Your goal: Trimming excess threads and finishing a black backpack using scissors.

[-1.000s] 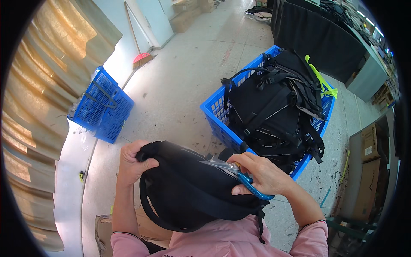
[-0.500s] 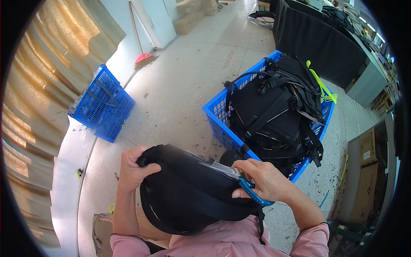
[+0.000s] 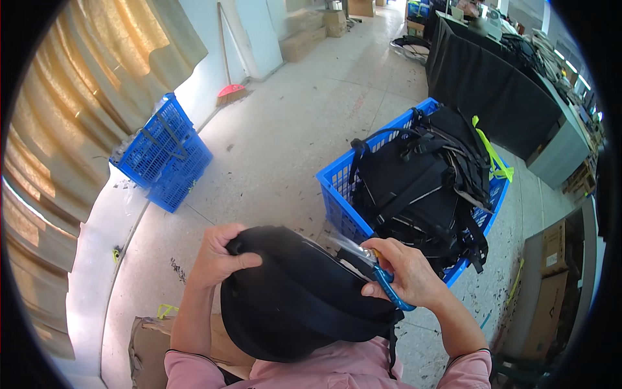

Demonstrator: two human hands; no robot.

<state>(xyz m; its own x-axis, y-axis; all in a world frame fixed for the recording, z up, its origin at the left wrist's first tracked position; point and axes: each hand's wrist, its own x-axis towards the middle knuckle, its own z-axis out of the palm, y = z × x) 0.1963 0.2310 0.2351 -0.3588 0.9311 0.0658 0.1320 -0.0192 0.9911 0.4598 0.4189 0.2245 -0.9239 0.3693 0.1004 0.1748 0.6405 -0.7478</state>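
A black backpack point(image 3: 295, 295) rests on my lap, close to my chest. My left hand point(image 3: 217, 256) grips its upper left edge, fingers curled over the fabric. My right hand point(image 3: 405, 272) holds small blue-handled scissors point(image 3: 382, 275), whose blades point left at the backpack's top seam. A black strap hangs down from the backpack at the right.
A blue plastic crate point(image 3: 343, 194) piled with black backpacks point(image 3: 421, 178) stands just ahead on the right. Two stacked blue crates point(image 3: 165, 152) sit at the left by a curtain. A black-draped table point(image 3: 495, 87), a broom point(image 3: 230, 91) and cardboard boxes point(image 3: 547, 285) stand further off.
Both hands and the backpack keep their pose. The view has shifted slightly, so the crates sit a little lower in the picture.
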